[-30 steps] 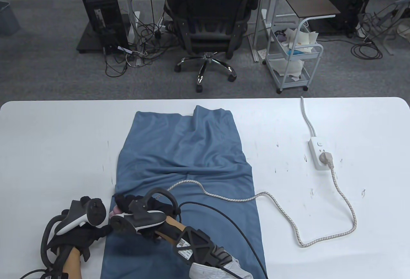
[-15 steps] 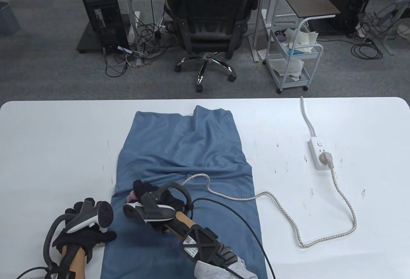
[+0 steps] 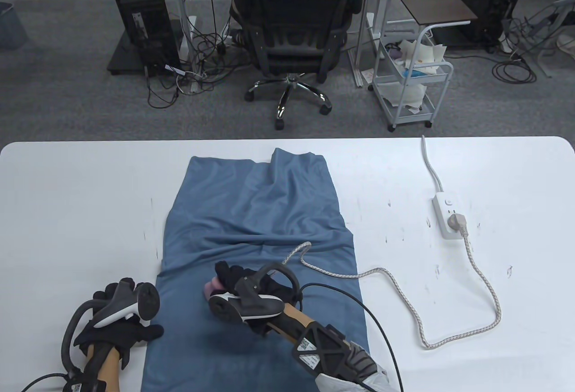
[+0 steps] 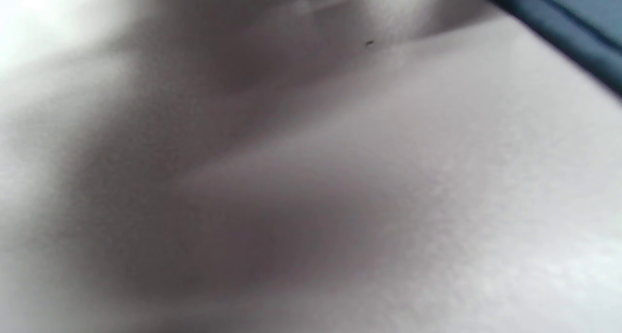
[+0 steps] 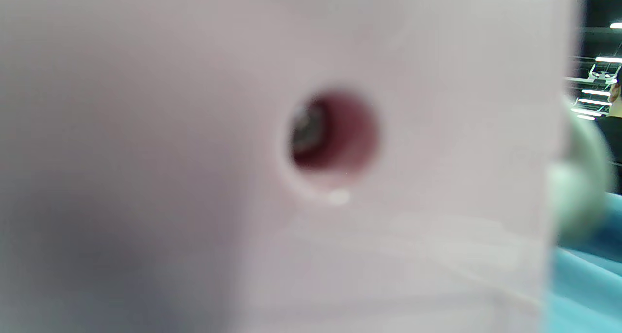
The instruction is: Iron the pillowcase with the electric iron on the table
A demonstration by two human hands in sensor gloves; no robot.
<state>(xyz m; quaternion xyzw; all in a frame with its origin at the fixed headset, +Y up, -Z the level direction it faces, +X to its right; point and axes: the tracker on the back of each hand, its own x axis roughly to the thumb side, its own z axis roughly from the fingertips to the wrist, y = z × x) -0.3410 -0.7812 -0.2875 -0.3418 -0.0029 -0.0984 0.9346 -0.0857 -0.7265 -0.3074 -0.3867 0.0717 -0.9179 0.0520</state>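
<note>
At the near edge of the white surface, the left hand in its black sensor glove lies with its fingers stretched toward the near left edge of the long blue fabric pillowcase, pinning that edge, with nothing held in its grip. Just beside it, the right hand has its grip wrapped around the small pale pink electric iron, which sits on the near half of the pillowcase, mostly hidden under the glove and tracker. Doing this stroke well probably means keeping the soleplate flat, gliding steadily away from the anchoring hand, and keeping the cloth taut. Beyond the iron, deep folds cross the middle and far half, so much work remains. The braided white cord trails right to the white power strip; it should stay off the cloth.
</note>
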